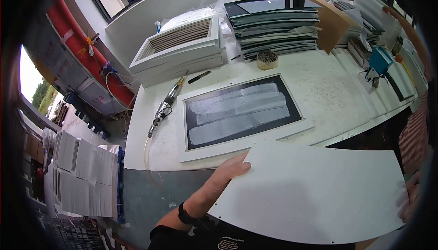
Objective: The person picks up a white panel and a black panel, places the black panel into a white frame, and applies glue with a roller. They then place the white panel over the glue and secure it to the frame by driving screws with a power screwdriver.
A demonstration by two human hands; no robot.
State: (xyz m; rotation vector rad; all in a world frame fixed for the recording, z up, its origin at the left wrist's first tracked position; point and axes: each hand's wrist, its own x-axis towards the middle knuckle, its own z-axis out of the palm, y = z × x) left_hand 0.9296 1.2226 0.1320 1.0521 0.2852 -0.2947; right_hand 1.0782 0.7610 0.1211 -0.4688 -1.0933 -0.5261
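- Beyond your left hand and to its left, the inline screwdriver (166, 103) lies on the white tabletop (150, 158), touched by neither hand.
- Your left hand (233, 168) grasps the far-left corner of the white sheet panel (315, 190), thumb over the top face, fingers hidden beneath; the opening looks hardly wider than the sheet's edge.
- Just past that hand, the framed dark panel (239, 110) with grey bands lies flat, a part of its near border behind the sheet.
- Between your hands, in front of your body, the sheet spans the whole grip. It looks thin, fairly light for its breadth and stiff, though it may flex midway; its smooth face could slip and its corners could dent. Opposite edges are your best hold, clear of the small edge holes.
- Your right hand (410, 197) has its fingers at the right edge and seems to grasp it; dark rim hides the thumb, so you cannot tell how tightly.
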